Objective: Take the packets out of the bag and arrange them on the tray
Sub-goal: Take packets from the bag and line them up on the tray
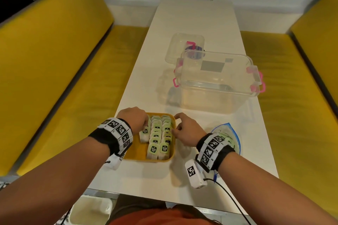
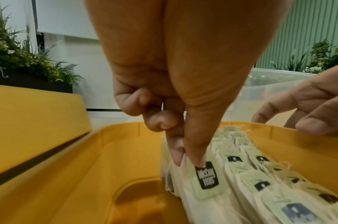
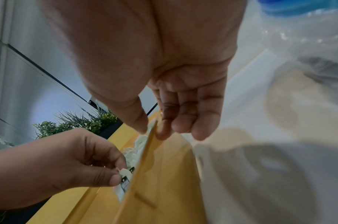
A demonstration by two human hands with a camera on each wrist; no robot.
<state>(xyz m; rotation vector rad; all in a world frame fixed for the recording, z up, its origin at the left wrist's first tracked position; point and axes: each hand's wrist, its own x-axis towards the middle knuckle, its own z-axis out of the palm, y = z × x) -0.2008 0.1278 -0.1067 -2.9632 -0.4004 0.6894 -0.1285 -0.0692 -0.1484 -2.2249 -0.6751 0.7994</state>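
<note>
A yellow tray (image 1: 135, 152) sits near the front edge of the white table, with rows of white tea packets (image 1: 161, 133) with green tags filling its right part. My left hand (image 1: 146, 124) reaches into the tray and pinches the top of a packet (image 2: 206, 178) in the leftmost row between thumb and forefinger (image 2: 175, 154). My right hand (image 1: 176, 124) pinches the tray's right rim (image 3: 145, 153), thumb inside and fingers (image 3: 200, 128) outside. The clear zip bag (image 1: 232, 131) with a blue edge lies right of the tray, partly hidden behind my right wrist, with packets inside.
A clear plastic box (image 1: 217, 82) with pink latches stands beyond the tray, with its lid (image 1: 182, 47) lying behind it. Yellow benches (image 1: 54, 64) flank the table on both sides. The tray's left part (image 2: 106, 174) is bare.
</note>
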